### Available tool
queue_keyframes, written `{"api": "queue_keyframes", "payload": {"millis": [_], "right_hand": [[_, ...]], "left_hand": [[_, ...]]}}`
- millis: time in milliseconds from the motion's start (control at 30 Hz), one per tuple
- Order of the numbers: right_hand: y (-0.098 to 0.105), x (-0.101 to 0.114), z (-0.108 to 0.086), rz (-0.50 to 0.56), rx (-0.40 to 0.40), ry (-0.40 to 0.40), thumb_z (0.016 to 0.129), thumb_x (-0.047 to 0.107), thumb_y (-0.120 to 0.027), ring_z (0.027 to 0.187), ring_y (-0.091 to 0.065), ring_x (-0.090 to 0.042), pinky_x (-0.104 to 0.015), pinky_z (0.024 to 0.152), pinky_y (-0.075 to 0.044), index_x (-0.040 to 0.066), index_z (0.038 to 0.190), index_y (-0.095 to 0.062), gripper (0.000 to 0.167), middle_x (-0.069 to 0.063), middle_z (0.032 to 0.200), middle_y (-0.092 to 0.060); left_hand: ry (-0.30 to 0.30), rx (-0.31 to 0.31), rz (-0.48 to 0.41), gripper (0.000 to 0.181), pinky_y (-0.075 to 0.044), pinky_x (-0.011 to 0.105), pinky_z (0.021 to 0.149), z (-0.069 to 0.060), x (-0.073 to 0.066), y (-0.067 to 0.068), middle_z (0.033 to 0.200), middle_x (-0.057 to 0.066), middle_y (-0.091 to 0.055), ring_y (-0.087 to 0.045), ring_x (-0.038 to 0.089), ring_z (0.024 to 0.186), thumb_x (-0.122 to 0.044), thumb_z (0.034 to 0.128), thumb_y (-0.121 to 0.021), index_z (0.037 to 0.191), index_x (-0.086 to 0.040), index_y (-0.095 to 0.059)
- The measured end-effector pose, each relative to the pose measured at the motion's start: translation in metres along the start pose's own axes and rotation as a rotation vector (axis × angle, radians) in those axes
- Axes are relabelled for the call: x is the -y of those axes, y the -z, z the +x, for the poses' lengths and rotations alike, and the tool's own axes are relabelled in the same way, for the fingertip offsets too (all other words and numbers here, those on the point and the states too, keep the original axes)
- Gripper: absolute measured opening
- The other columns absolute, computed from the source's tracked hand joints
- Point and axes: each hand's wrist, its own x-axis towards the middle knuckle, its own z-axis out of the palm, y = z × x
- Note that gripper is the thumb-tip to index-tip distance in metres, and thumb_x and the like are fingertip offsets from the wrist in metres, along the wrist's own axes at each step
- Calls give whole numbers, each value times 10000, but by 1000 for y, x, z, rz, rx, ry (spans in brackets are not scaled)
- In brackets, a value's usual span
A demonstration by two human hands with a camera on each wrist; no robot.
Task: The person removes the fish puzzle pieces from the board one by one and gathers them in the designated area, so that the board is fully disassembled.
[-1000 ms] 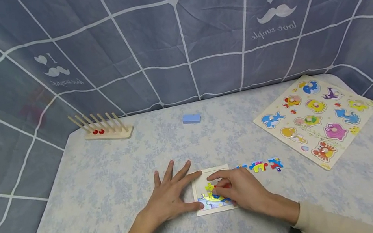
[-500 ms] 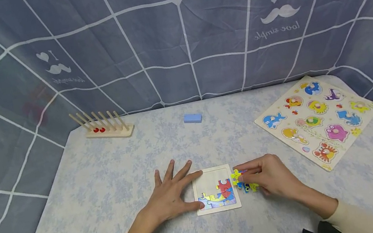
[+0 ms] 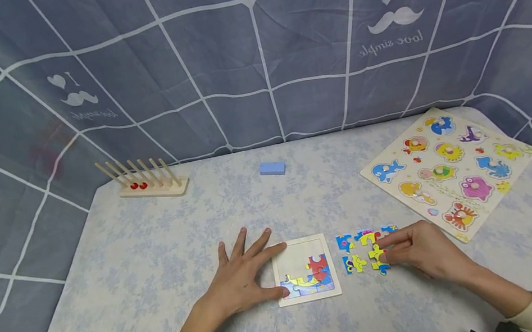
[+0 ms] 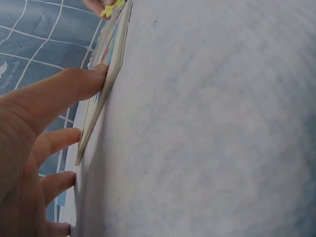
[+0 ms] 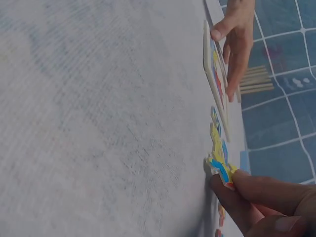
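Right hand (image 3: pixel 423 250), as I read it on my monitor: thumb and index finger clamped on a yellow-and-blue puzzle piece (image 3: pixel 377 258), off the tray's right edge, at the right of the loose pieces (image 3: pixel 358 263). Left hand (image 3: pixel 241 280): fingers spread apart, thumb on the puzzle tray (image 3: pixel 295 258) at its near left corner, index fingertip at its far left corner. Fitted pieces (image 3: pixel 308 282) line the tray's near edge and climb its right side. Farther out I log, on the tabletop (image 3: pixel 123 277): peg stand (image 3: pixel 154 189), far left corner; blue block (image 3: pixel 272 168), near the far edge's middle; sea-animal board (image 3: pixel 466 160), far right corner.
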Motion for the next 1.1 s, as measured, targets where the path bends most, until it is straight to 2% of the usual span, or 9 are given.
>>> {"api": "queue_keyframes", "payload": {"millis": [167, 267, 700, 933, 1100], "right_hand": [[-6, 2, 0, -54, -33, 26, 797, 190, -804, 582, -589, -92, -235, 477, -403, 38, 1007, -770, 261, 2, 737, -728], [-8, 4, 0, -108, -68, 34, 773, 202, -822, 676, -639, -115, -245, 567, -465, 53, 965, -775, 247, 26, 735, -719], [-9, 12, 0, -366, -157, 56, 754, 314, -827, 591, -545, -91, -280, 514, -396, 206, 852, -764, 159, 112, 625, -598], [-11, 10, 0, -422, -169, 69, 760, 297, -820, 568, -515, -92, -281, 504, -372, 217, 832, -750, 129, 119, 607, -567], [-11, 9, 1, -424, -161, 76, 776, 283, -814, 568, -516, -88, -280, 515, -373, 215, 828, -737, 115, 127, 608, -573]], "left_hand": [[-9, -8, -15, 818, -57, 798, 1015, -1, 0, -1, 1596, -3, -301, -103, 449, 1467, -663, 734, -735, 1450, -346, -497], [-10, -12, -19, 822, -59, 798, 1014, -1, -1, -1, 1593, 3, -307, -106, 451, 1466, -660, 730, -740, 1448, -339, -501], [-5, -17, -21, 825, -58, 799, 1013, -2, 0, -1, 1597, -4, -296, -104, 451, 1466, -661, 730, -739, 1452, -343, -495], [-6, -10, -18, 822, -57, 792, 1021, -2, -1, -1, 1597, -7, -297, -102, 441, 1470, -660, 736, -735, 1454, -343, -492], [-9, -10, -17, 819, -57, 793, 1019, -2, 0, -1, 1597, -4, -298, -102, 441, 1471, -664, 737, -731, 1452, -343, -494]]}}
